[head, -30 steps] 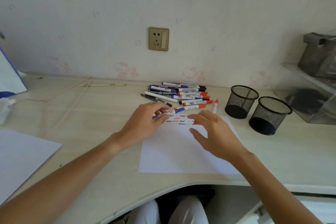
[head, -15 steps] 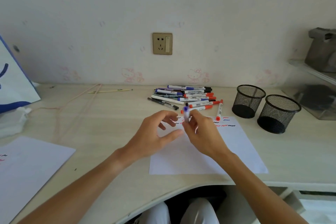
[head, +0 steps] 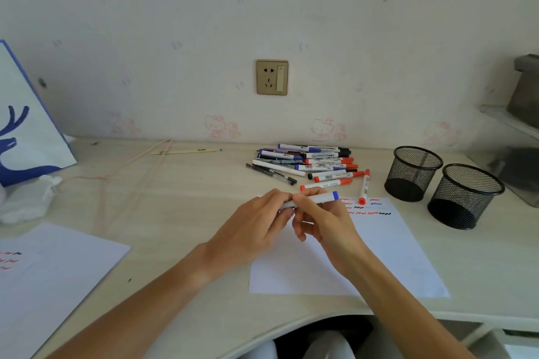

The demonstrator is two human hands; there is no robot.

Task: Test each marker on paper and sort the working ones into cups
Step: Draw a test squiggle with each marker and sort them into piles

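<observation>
I hold a white marker with a blue end (head: pixel 322 197) level above the test paper (head: pixel 388 245). My right hand (head: pixel 323 220) pinches its middle, and my left hand (head: pixel 256 227) grips its left end, which the fingers hide. Red, blue and black squiggles run along the paper's far edge. A pile of markers (head: pixel 309 162) lies behind the paper, with one red-capped marker (head: pixel 364 186) lying apart. Two black mesh cups (head: pixel 412 173) (head: pixel 465 195) stand to the right, and I see nothing in them.
A second sheet with squiggles (head: pixel 49 277) lies at the front left. A white and blue paper bag (head: pixel 26 131) and crumpled tissue (head: pixel 26 198) sit at the far left. A clear box (head: pixel 516 172) stands at the right edge. A thin cord (head: pixel 131 167) crosses the desk.
The marker has turned from upright in my right hand to level between both hands. My left hand has closed on its left end. The camera view has shifted slightly.
</observation>
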